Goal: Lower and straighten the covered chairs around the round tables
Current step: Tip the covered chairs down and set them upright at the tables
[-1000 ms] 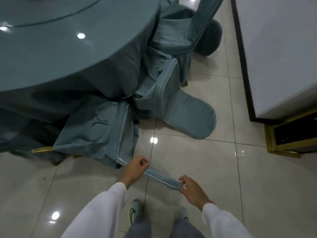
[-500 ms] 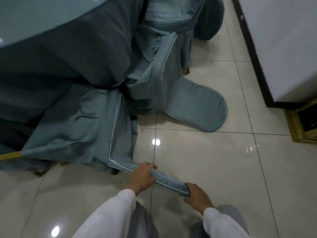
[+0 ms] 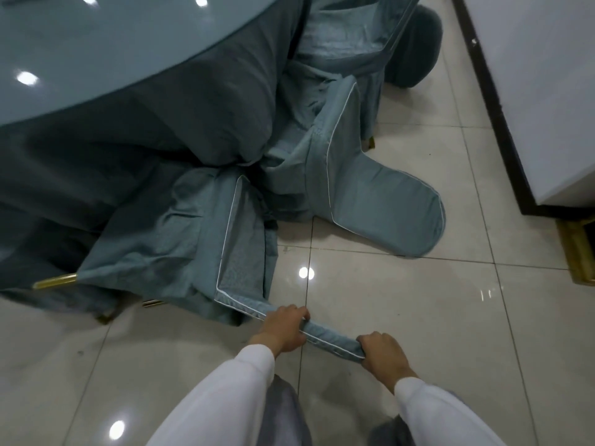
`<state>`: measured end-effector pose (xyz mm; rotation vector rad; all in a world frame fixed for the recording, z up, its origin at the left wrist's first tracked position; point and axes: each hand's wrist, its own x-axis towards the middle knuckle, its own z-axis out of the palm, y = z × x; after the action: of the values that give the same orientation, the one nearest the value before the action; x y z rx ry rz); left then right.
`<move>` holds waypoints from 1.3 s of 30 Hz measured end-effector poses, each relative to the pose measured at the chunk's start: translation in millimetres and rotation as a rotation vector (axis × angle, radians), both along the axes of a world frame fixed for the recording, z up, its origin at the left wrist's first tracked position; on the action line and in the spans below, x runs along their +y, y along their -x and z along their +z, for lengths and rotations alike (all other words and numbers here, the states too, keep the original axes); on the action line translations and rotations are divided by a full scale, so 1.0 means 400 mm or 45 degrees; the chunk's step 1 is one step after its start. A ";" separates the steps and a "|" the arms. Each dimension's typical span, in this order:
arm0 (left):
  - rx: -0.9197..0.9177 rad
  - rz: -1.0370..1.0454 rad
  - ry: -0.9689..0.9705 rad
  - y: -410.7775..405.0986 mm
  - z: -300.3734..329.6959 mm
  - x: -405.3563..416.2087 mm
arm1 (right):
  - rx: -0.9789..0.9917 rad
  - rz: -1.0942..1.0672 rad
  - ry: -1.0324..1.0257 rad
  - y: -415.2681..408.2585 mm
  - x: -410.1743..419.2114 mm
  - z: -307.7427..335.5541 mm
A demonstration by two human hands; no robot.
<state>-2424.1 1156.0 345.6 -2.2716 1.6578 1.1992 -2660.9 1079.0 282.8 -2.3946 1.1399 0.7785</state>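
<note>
A chair in a blue-grey cover (image 3: 180,239) with white piping leans against the round table (image 3: 106,46), its backrest top pointing toward me. My left hand (image 3: 283,329) and my right hand (image 3: 383,352) both grip the top edge of that backrest, low above the floor. A gold chair leg (image 3: 54,281) sticks out at the left. A second covered chair (image 3: 380,204) leans on the table to the right, its rounded backrest near the tiles. A third covered chair (image 3: 351,43) is at the top.
Glossy beige tiles (image 3: 402,317) cover the floor around me. A white cabinet (image 3: 531,91) with a dark base stands at the right. A gold-framed piece (image 3: 576,249) sits beside it. My knees show at the bottom.
Both hands have closed more firmly on the backrest edge. My view dipped toward the floor and then rose, so the tabletop shows again.
</note>
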 end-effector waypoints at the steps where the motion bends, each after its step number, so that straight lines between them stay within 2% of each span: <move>1: 0.014 0.017 0.012 -0.002 0.029 0.000 | 0.016 0.036 0.023 -0.010 -0.007 0.029; 9: 0.121 0.289 0.146 -0.004 0.273 0.000 | -0.033 0.184 0.178 -0.055 -0.046 0.312; 17: 0.227 0.310 0.141 0.060 0.522 -0.010 | -0.105 0.329 0.300 -0.021 -0.102 0.622; 25: 0.193 0.333 0.199 0.164 0.703 -0.022 | -0.111 0.581 0.458 0.015 -0.160 0.861; 30: 0.081 0.238 0.356 0.235 0.774 -0.031 | -0.231 0.642 0.539 0.019 -0.169 0.936; 33: -0.133 0.110 0.433 0.253 0.808 -0.032 | -0.337 0.748 0.534 0.025 -0.148 0.971; 36: -0.320 0.016 0.387 0.244 0.826 -0.025 | -0.473 0.806 0.573 0.035 -0.127 1.002; 39: -0.358 -0.047 0.346 0.236 0.842 -0.012 | -0.632 0.733 0.528 0.063 -0.102 1.003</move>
<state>-2518.6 1151.2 682.4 -2.4092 1.8324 0.6400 -2685.9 1038.4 684.1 -3.0709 0.4365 0.0539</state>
